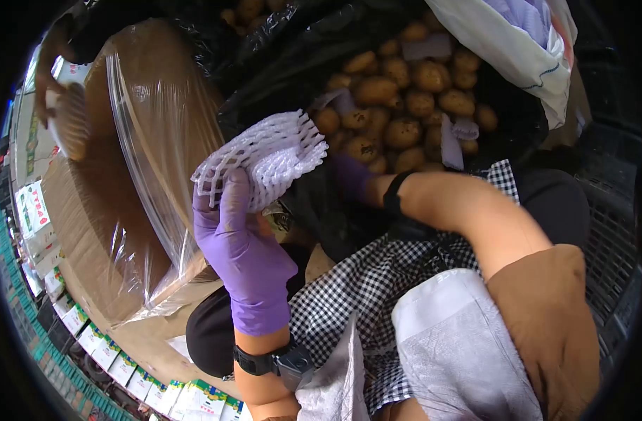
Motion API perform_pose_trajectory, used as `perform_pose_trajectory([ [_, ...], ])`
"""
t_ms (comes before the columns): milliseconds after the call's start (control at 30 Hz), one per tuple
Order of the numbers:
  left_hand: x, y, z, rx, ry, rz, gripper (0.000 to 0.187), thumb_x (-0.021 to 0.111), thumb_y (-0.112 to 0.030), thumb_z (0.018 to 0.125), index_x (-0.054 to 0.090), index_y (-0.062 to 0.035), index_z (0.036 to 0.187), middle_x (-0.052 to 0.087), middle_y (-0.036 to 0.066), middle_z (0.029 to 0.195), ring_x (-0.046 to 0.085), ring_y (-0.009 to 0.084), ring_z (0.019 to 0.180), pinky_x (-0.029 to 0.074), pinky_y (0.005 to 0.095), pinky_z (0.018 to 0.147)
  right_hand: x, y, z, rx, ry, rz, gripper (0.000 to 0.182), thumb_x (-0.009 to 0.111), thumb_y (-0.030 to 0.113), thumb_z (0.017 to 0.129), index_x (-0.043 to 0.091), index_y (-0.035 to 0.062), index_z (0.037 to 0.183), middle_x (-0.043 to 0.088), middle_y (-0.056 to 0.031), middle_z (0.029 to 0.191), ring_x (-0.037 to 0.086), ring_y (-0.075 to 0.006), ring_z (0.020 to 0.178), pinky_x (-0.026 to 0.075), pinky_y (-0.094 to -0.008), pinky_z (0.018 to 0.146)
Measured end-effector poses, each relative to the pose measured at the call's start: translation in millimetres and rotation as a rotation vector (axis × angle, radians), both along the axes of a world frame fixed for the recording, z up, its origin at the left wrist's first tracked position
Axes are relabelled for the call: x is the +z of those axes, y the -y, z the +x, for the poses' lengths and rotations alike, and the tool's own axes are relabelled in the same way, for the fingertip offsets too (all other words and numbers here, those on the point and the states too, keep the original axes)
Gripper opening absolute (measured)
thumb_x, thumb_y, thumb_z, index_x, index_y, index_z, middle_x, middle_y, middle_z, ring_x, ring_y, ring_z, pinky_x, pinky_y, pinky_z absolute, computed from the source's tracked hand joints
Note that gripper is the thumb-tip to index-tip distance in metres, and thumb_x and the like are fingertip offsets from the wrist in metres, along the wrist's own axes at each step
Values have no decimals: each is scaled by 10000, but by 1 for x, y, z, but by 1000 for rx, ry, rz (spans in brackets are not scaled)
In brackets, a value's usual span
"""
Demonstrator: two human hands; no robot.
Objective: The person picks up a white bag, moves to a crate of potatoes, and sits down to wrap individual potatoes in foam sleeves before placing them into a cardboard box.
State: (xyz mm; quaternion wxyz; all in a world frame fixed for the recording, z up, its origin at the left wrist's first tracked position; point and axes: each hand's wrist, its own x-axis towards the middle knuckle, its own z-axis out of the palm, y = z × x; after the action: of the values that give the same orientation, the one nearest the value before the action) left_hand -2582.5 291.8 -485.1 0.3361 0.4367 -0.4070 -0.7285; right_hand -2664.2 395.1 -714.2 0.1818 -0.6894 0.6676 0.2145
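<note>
My left hand (243, 245), in a purple glove, is closed on a white foam net sleeve (265, 158), holding it up in front of the black bag. Gloved in purple too, my right hand (350, 175) is at the near edge of the potatoes (405, 105); its fingers are mostly hidden by dark plastic and shadow, so what they hold cannot be made out. The potatoes lie loose in a bag of black plastic (293, 63), with several pale foam pieces (451, 144) among them.
An open cardboard box (89, 245) lined with clear plastic stands at the left. Behind it, another person's hand (50, 91) holds a net-wrapped item (69, 123). A white sack (503, 49) is at upper right, a dark crate (612, 238) at right, small white boxes (152, 386) at lower left.
</note>
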Motion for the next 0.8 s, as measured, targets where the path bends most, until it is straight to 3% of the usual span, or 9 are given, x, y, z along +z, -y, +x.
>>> perform_pose_trajectory([
  [133, 3, 2, -2, 21, 26, 9, 201, 625, -50, 833, 610, -31, 1033, 643, 45, 976, 619, 115, 890, 495, 217, 764, -23, -6, 7, 129, -150, -192, 391, 586, 265, 755, 631, 44, 1074, 608, -134, 1133, 556, -306, 1069, 402, -408, 929],
  [267, 4, 4, 2, -5, 32, 29, 221, 617, -43, 831, 610, -24, 1051, 634, 63, 1005, 618, 132, 913, 487, 223, 788, 113, 35, -67, 206, 376, 530, 507, 646, 312, 718, 571, 41, 1140, 587, -139, 1181, 555, -298, 1082, 448, -385, 890],
  [333, 2, 4, 4, -35, 63, -8, 248, 593, -111, 861, 590, -31, 1096, 636, 69, 1039, 617, 143, 956, 501, 242, 787, 86, -6, -120, -90, 752, 76, 668, 689, 324, 656, 491, 36, 1225, 588, -162, 1150, 581, -287, 1025, 460, -380, 876],
  [467, -13, 2, 9, -218, 239, -309, 320, 589, -163, 871, 545, -62, 1171, 574, 77, 1128, 574, 171, 1048, 479, 305, 865, 185, -19, -189, -927, 1140, 258, 767, 649, 236, 611, 429, 23, 1315, 557, -142, 1190, 548, -262, 1077, 458, -378, 900],
  [567, -12, -12, -3, -455, -96, -140, 479, 624, -173, 840, 458, -149, 1289, 376, 86, 1375, 470, 212, 1189, 449, 399, 938, 228, -10, -167, -517, 1366, -98, 779, 568, 181, 594, 409, 2, 1335, 513, -138, 1265, 468, -236, 1194, 382, -344, 1004],
  [600, -11, -18, -10, -481, -184, -51, 568, 646, -181, 823, 400, -174, 1334, 318, 80, 1410, 444, 214, 1210, 476, 406, 909, 240, -4, -153, -317, 1468, -203, 781, 554, 174, 588, 411, 0, 1336, 509, -139, 1271, 458, -229, 1206, 364, -335, 1023],
  [667, 10, -22, -10, -556, -248, 232, 784, 728, -85, 737, 278, -113, 1378, 495, 90, 1222, 559, 200, 1062, 555, 282, 673, 247, 2, -128, -548, 1634, -252, 617, 574, 186, 716, 460, -16, 1287, 515, -128, 1270, 458, -207, 1206, 344, -338, 1042],
  [733, -7, -11, -7, -519, -262, 265, 706, 697, -204, 756, 323, -115, 1349, 523, 106, 1175, 612, 170, 890, 461, 199, 402, 215, 13, -123, -609, 1747, -485, 524, 578, 199, 793, 484, -20, 1259, 527, -119, 1256, 479, -207, 1187, 355, -347, 1037],
  [800, -8, -4, -5, -562, -346, 353, 683, 671, -287, 772, 338, -114, 1343, 541, 104, 1158, 614, 152, 791, 416, 181, 386, 177, 28, -120, -1361, 2287, -291, 455, 558, 241, 869, 481, 8, 1252, 553, -121, 1228, 537, -220, 1128, 429, -377, 979],
])
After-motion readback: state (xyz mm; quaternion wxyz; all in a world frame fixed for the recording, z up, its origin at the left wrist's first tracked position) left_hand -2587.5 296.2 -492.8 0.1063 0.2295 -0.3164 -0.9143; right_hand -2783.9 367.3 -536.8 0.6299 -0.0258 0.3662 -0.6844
